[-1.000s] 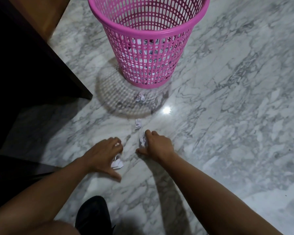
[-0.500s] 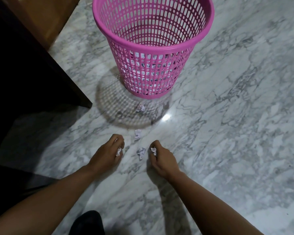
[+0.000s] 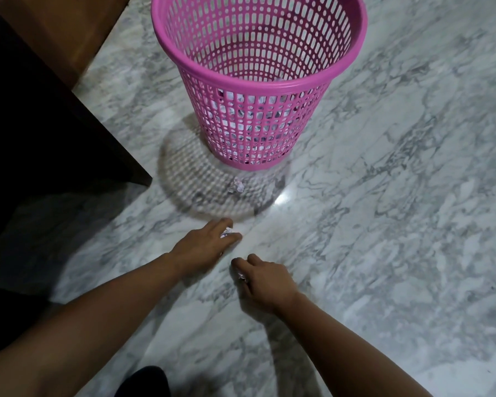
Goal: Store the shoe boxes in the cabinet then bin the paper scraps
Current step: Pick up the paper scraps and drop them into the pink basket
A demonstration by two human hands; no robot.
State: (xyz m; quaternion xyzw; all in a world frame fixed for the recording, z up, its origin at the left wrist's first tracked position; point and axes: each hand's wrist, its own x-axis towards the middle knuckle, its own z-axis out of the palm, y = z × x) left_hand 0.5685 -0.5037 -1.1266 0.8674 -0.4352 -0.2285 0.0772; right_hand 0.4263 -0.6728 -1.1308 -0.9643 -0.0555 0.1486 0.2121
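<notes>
In the head view, a pink bin [image 3: 258,81] is seen standing upright on the marble floor [image 3: 384,196], with crumpled paper visible through its mesh near the bottom. One scrap [image 3: 236,185] is left lying on the floor just in front of the bin's base, inside the bin's shadow and apart from both hands. The left hand [image 3: 204,245] is stretched forward and low over the floor, and a small white scrap [image 3: 226,232] is pinched between its thumb and fingers. The right hand [image 3: 262,279] is held nearer the person, just behind the left one, its fingers curled round another scrap [image 3: 242,277], of which only a little white is shown. A dark cabinet [image 3: 40,124] is seen at the left edge, well apart from the bin.
</notes>
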